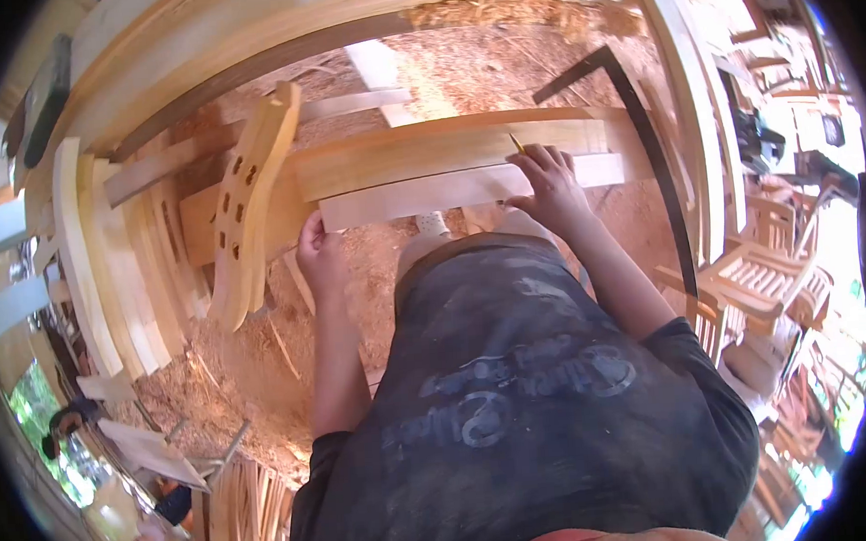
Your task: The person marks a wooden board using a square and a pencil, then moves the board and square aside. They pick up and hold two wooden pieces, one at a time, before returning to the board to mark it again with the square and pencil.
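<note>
A pale, straight wooden strip (pixel 419 197) lies lengthwise in front of me, along the near edge of a yellower board (pixel 427 158). My left hand (pixel 321 249) is at the strip's left end, thumb and fingertips closed against its corner. Toward the right end, my right hand (pixel 551 186) rests over the strip with curled fingers. A pencil (pixel 516 144) sticks up from between those fingers, its lower part hidden by them. To the left, curved wooden pieces (pixel 250 197) with several cut slots lie across the boards.
A large dark L-shaped square (pixel 647 132) lies to the right. Long planks (pixel 99 259) stand stacked at left, and a thick beam (pixel 235 41) crosses the far side. Shavings (pixel 374 274) cover the floor. Wooden chairs (pixel 756 273) stand right; a person (pixel 162 520) is at lower left.
</note>
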`<state>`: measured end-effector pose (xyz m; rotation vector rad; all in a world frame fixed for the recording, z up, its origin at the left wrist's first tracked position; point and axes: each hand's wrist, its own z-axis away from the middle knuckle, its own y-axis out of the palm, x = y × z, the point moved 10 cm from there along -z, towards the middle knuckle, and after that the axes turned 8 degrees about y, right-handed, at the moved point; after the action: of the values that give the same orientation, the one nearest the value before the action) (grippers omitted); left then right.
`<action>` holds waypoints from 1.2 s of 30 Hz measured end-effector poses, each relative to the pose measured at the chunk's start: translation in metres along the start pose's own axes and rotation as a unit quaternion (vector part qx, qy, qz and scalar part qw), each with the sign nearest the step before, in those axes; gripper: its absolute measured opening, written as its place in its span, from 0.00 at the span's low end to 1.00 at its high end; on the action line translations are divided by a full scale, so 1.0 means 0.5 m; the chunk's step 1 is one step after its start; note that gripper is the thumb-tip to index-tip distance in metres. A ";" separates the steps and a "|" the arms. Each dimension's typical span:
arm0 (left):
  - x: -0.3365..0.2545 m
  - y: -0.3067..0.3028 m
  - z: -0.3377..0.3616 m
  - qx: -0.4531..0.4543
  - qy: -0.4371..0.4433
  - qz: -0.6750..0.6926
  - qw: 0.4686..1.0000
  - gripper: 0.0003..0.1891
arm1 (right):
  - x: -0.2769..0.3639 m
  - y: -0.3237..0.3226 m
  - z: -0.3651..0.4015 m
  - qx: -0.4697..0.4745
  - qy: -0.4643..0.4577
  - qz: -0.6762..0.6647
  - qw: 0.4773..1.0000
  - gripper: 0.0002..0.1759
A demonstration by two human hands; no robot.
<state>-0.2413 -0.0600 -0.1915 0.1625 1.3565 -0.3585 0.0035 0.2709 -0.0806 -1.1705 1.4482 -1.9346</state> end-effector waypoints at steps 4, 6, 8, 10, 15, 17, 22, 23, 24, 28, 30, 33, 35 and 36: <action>-0.021 0.001 -0.002 0.039 0.098 -0.102 0.989 0.43 | -0.143 -0.067 0.034 -0.070 0.134 -0.024 0.988 0.38; -0.078 0.034 0.017 0.081 0.122 -0.249 0.957 0.51 | -0.280 -0.098 0.075 -0.102 0.248 0.003 0.963 0.44; -0.134 0.066 0.027 0.097 0.153 -0.367 0.913 0.56 | -0.376 -0.128 0.119 -0.081 0.325 0.052 0.941 0.53; -0.168 0.090 0.033 0.092 0.185 -0.455 0.866 0.58 | -0.422 -0.129 0.139 -0.028 0.337 0.023 0.941 0.59; -0.130 0.076 -0.008 0.094 0.091 -0.335 0.933 0.63 | -0.405 -0.080 0.128 -0.015 0.316 -0.076 0.945 0.52; -0.110 0.054 -0.025 0.087 0.089 -0.291 0.949 0.65 | -0.380 -0.077 0.117 -0.032 0.302 -0.065 0.951 0.49; -0.132 0.056 -0.050 0.135 0.122 -0.376 0.908 0.65 | -0.370 -0.069 0.103 -0.025 0.284 -0.070 0.956 0.50; -0.145 0.061 -0.051 0.131 0.132 -0.408 0.894 0.64 | -0.366 -0.069 0.096 -0.028 0.270 -0.067 0.960 0.50; -0.155 0.068 -0.052 0.127 0.141 -0.438 0.878 0.64 | -0.363 -0.070 0.087 -0.032 0.256 -0.063 0.964 0.51; -0.148 0.063 -0.062 0.145 0.084 -0.519 0.838 0.65 | -0.373 -0.065 0.074 -0.004 0.254 -0.069 0.965 0.52; -0.150 0.068 -0.069 0.145 0.110 -0.501 0.846 0.64 | -0.384 -0.064 0.078 -0.006 0.248 -0.075 0.966 0.53; -0.145 0.094 -0.064 0.147 0.122 -0.484 0.854 0.63 | -0.403 -0.079 0.079 -0.012 0.254 -0.052 0.966 0.53; -0.153 0.115 -0.057 0.148 0.124 -0.485 0.853 0.63 | -0.427 -0.087 0.077 0.004 0.271 -0.044 0.962 0.54; -0.153 0.127 -0.055 0.149 0.127 -0.487 0.851 0.63 | -0.438 -0.091 0.078 0.012 0.280 -0.040 0.959 0.54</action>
<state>-0.2576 0.0203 -0.1284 -0.2567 1.5598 -1.4509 0.1595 0.4327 -0.1134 -0.6975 1.6534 -2.4635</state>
